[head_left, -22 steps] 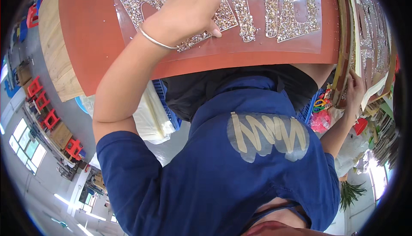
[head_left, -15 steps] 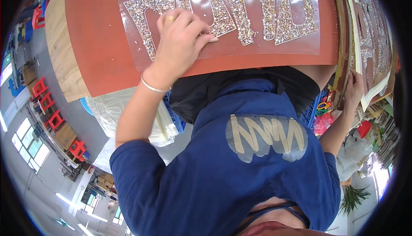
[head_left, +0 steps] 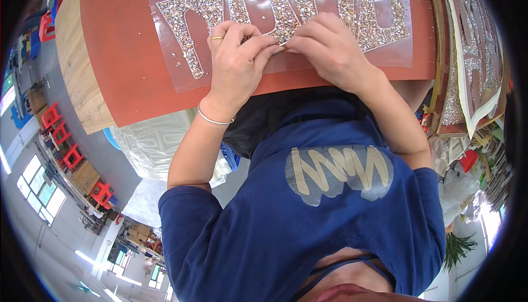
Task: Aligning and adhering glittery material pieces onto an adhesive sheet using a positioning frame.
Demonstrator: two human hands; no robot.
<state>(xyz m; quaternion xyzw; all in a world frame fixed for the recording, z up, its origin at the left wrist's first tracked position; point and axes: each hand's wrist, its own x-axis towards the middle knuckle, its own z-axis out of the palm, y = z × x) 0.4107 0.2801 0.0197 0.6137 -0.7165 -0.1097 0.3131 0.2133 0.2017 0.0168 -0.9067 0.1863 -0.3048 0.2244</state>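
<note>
Pinching a thin tool (head_left: 282,43) between both hands | left hand (head_left: 237,63), right hand (head_left: 324,46) closed on it | over glitter sheet (head_left: 286,5) on worktop (head_left: 118,76) | judged best: steady, light pressure.

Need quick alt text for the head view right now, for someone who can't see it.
Both hands meet over a clear plastic sheet of glittery letter shapes lying on a rust-red board; the left hand and right hand pinch a small thin tool between their fingertips. The person wears a blue shirt.
</note>
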